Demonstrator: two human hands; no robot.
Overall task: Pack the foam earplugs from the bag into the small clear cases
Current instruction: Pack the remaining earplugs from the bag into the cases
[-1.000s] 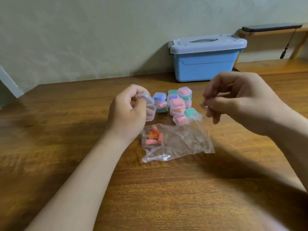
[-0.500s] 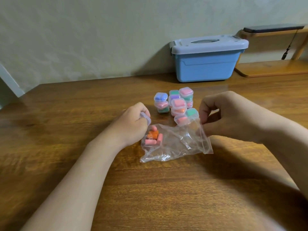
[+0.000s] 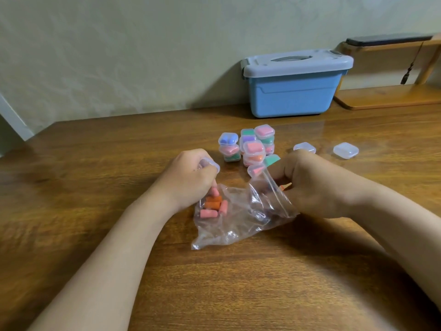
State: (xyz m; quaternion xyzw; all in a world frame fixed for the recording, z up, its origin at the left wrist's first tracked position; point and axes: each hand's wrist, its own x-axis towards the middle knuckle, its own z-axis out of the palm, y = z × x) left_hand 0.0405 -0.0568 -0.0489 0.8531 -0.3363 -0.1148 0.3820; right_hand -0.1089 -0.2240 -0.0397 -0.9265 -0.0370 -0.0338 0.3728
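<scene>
Foam earplugs (image 3: 213,204), pink and orange cylinders, lie bunched at the closed end of a crumpled clear plastic bag (image 3: 238,225) on the brown wooden counter (image 3: 119,163), just beneath the left grip (image 3: 191,180). That grip is curled round a small clear plastic case (image 3: 210,164), while the right grip (image 3: 310,187) is pinched onto the bag's mouth. The plugs sit far from that mouth, so a tug by the right grip could drag the slack film and scatter them, or sweep it into the stack of filled colourful cases (image 3: 253,149) just beyond both grips. Whether the held case is open is hard to tell. Film and fingers hide the bag's opening, and an orange sliver (image 3: 285,187) at the right grip may be a plug.
</scene>
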